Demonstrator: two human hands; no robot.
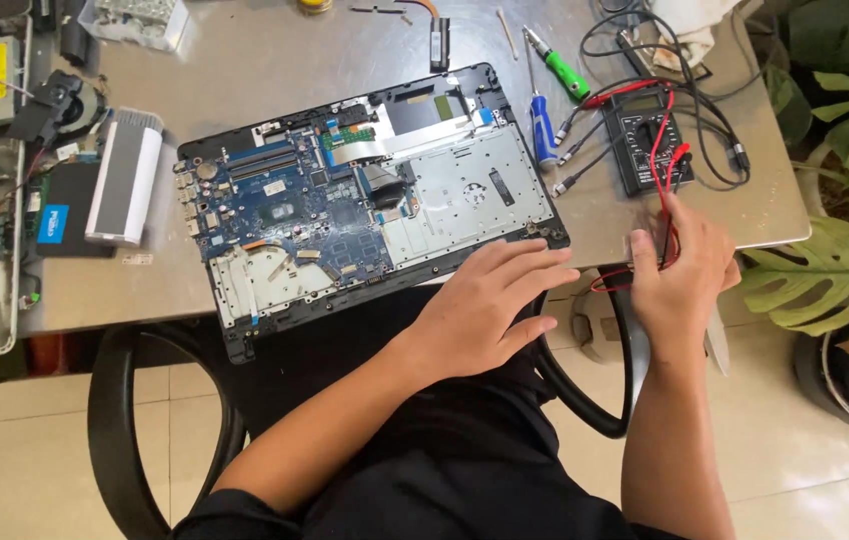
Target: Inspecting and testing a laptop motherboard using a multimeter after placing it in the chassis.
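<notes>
An opened laptop base (364, 190) with a blue circuit board lies tilted on the grey metal table (244, 60). My left hand (489, 310) rests flat with fingers spread at the laptop's near right corner, holding nothing. My right hand (679, 275) is closed around the red and black test leads (666, 160) just off the table's front edge. The leads run up to a black multimeter (649, 140) on the table.
A green-handled screwdriver (564, 70) and a blue-handled one (541, 130) lie beside the multimeter. A white battery pack (126, 175), a black drive (69, 210) and parts trays sit at left. Potted plants (844, 200) stand to the right. A black chair arm (584, 390) curves below.
</notes>
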